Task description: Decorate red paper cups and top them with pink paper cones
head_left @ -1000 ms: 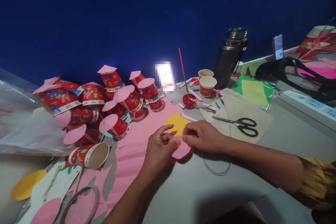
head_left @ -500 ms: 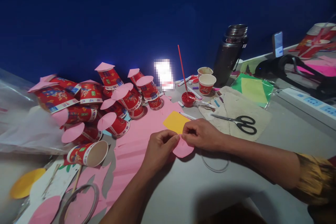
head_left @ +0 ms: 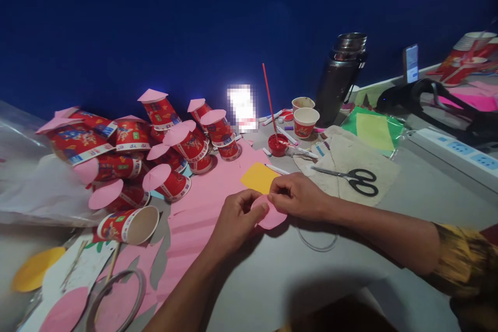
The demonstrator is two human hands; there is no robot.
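Observation:
A small rounded piece of pink paper is pinched between both hands near the middle of the view. My left hand has its thumb on the paper's left part and its fingers behind. My right hand is closed on the upper right edge. Just behind them lies a yellow paper, on a large pink sheet that spreads to the left. A clear ring rests on the grey table below my right wrist.
Red paper cups with pink paper tops crowd the left. Scissors lie on a beige cloth at right. Behind stand a red paint pot, an upright cup and a dark flask. A power strip is far right.
My left thumb has shifted slightly right over the pink paper, and more of the paper's rounded outline shows between my hands. The whole view has moved a little.

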